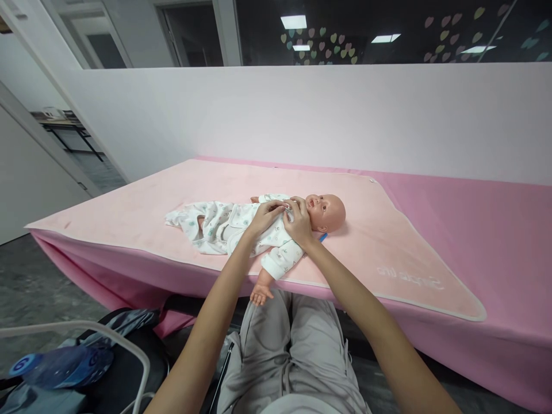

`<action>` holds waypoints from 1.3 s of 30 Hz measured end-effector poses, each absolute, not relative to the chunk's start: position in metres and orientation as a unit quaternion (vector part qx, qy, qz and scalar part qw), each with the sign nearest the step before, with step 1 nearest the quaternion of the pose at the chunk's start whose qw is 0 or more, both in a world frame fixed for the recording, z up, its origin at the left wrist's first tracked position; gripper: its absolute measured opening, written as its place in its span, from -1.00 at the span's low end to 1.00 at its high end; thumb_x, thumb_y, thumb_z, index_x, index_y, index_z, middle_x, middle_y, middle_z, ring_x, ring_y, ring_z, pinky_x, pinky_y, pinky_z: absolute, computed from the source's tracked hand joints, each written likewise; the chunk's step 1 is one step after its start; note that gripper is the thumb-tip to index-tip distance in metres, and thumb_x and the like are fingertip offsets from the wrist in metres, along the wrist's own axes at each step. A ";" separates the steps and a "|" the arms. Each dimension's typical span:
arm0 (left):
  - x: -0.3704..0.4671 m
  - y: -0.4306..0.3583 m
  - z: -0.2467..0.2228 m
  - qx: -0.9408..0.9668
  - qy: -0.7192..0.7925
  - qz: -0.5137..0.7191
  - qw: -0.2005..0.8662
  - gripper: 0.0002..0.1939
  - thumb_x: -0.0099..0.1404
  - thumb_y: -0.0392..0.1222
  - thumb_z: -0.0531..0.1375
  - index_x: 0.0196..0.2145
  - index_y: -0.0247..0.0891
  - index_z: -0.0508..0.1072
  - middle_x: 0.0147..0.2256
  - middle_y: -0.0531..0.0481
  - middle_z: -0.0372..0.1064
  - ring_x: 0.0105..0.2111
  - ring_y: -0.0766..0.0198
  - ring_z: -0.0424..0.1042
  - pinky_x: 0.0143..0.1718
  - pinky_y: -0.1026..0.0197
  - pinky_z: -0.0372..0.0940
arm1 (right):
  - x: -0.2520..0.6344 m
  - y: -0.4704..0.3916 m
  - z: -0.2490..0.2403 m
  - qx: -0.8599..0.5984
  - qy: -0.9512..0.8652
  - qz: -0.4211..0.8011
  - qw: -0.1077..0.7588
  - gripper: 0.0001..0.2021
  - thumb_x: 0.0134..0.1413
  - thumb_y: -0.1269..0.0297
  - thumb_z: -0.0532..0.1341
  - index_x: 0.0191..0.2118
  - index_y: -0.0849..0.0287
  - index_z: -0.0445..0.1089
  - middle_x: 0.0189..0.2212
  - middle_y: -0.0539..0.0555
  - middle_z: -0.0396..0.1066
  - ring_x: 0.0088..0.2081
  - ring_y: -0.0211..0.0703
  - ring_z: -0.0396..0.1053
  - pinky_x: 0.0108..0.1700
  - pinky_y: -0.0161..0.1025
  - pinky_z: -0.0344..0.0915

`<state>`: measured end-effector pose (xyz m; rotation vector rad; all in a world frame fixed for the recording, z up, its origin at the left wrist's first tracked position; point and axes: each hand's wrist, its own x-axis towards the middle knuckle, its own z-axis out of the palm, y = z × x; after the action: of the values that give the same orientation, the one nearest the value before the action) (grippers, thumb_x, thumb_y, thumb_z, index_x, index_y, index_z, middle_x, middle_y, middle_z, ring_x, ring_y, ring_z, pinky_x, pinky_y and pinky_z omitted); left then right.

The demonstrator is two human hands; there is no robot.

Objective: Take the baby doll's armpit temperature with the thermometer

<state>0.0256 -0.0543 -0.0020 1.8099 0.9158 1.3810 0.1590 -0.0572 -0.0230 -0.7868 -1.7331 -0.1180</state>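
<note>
A bald baby doll [330,214] lies on its back, head to the right, dressed in a white patterned baby outfit [276,237]. At the upper chest, just below the doll's neck, my left hand [268,216] has its fingers closed on the shirt front. My right hand [298,223] pinches the same cloth from the other side, close to the doll's chin. The fingertips of both hands nearly meet over a small bit of white fabric, mostly hidden by the fingers. One doll arm [262,287] hangs over the table's near edge.
Under the doll is a peach mat [142,201] on a pink-covered table [474,230]. Part of a blue object [323,237] shows beside the doll's neck. A white wall [302,115] stands behind. At lower left, a water bottle [69,365] lies on a black chair [129,368].
</note>
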 end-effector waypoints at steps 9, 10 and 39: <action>0.026 -0.053 -0.003 0.690 0.356 0.536 0.332 -0.75 0.15 -0.08 0.17 -0.29 -0.30 0.48 -0.25 -0.08 0.46 -0.20 0.20 0.39 -0.09 0.16 0.23 | 0.159 -0.055 -0.024 -0.340 -0.734 -0.035 0.587 -0.74 0.12 0.47 -0.01 -0.11 0.15 0.30 -0.14 0.15 0.26 -0.06 -0.10 0.27 -0.01 -0.12 0.30; 0.026 -0.053 -0.003 0.690 0.353 0.537 0.334 -0.76 0.15 -0.09 0.17 -0.29 -0.29 0.48 -0.25 -0.08 0.46 -0.20 0.20 0.39 -0.09 0.16 0.23 | 0.159 -0.055 -0.024 -0.338 -0.734 -0.037 0.588 -0.74 0.12 0.47 -0.01 -0.12 0.15 0.31 -0.15 0.15 0.27 -0.08 -0.11 0.28 -0.02 -0.12 0.30; -0.018 -0.085 0.001 0.715 0.413 0.493 0.274 -0.87 0.05 -0.18 0.20 -0.45 -0.28 0.45 -0.19 -0.12 0.39 -0.10 0.12 0.33 -0.03 0.12 0.20 | 0.161 -0.063 -0.024 -0.308 -0.773 -0.104 0.544 -0.78 0.09 0.48 0.03 -0.22 0.17 0.38 -0.33 0.10 0.45 -0.26 -0.10 0.33 -0.15 -0.15 0.20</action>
<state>-0.0179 -0.0849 0.0010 1.9245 1.1097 1.3260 0.1607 -0.0627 -0.0237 -0.7307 -1.8353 -0.2476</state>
